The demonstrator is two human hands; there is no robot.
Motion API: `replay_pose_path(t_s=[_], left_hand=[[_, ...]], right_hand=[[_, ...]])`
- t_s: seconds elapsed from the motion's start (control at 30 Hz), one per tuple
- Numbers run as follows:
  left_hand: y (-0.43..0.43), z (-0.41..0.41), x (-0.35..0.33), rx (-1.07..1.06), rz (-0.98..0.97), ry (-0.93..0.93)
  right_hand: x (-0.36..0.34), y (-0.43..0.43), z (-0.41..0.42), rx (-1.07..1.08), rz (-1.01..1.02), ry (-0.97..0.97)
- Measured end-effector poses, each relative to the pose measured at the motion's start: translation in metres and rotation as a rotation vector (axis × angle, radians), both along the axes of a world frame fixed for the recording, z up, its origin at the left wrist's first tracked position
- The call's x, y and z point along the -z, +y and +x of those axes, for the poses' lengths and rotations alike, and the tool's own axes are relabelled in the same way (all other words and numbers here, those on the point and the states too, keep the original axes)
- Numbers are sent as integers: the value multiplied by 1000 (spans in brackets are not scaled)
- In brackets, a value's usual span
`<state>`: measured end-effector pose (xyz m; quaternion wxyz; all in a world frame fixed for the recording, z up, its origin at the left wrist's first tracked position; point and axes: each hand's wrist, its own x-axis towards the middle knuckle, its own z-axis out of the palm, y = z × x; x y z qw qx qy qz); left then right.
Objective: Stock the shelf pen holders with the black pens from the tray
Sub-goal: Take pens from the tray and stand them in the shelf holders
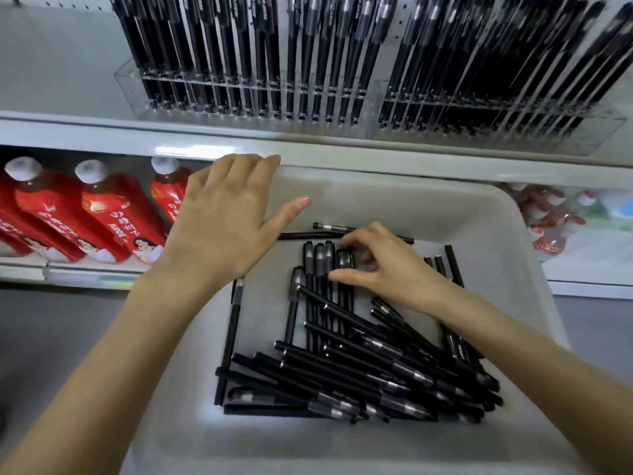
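A white tray (486,234) holds several loose black pens (359,368), piled mostly toward its near side. My left hand (222,217) rests on the tray's far-left rim, fingers curled over the edge and thumb stretched out. Over the upright pens at the tray's middle, my right hand (383,265) has its fingers curled down onto the cap of a black pen (344,260); whether it grips the pen I cannot tell. On the shelf above stand two clear pen holders (246,97) (496,114), both full of black pens.
Red juice bottles (102,214) with white caps lie on the lower shelf at left. Blurred red-and-white packages (555,217) sit on the lower shelf at right. The shelf's white front edge (376,152) runs just beyond the tray. Grey floor shows below left.
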<state>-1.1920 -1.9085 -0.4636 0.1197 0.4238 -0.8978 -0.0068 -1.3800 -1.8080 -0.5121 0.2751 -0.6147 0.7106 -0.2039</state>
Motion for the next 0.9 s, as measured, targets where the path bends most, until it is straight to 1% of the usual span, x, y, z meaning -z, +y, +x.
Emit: replay_pose_path(t_s=[0.13, 0.23, 0.27, 0.37, 0.4, 0.53, 0.67, 0.73, 0.8, 0.83, 0.9], left_hand=[[-1, 0, 1, -2, 12, -2], [-2, 1, 2, -4, 10, 4], [-2, 1, 2, -7, 11, 5], [-2, 0, 2, -11, 14, -1], [-3, 0, 2, -10, 17, 0], [-2, -1, 0, -11, 26, 0], [-1, -3, -7, 1, 73, 18], [1, -8, -13, 23, 107, 52], [4, -20, -19, 78, 76, 51], [5, -30, -23, 119, 48, 46], [7, -56, -34, 208, 53, 75]], right_hand=[[1, -1, 1, 21, -27, -23], [-4, 0, 0, 64, -79, -115], [-7, 0, 1, 87, -88, -187], [-16, 2, 5, 154, -79, -502], [-17, 3, 6, 176, -87, -553], [-20, 5, 11, 218, -124, -585], [-34, 8, 2, 238, -161, -669], [-47, 9, -9, 257, -231, -718], [-65, 10, -25, 288, -324, -735], [-76, 11, -35, 304, -376, -737], [-99, 13, -59, 332, -487, -696]])
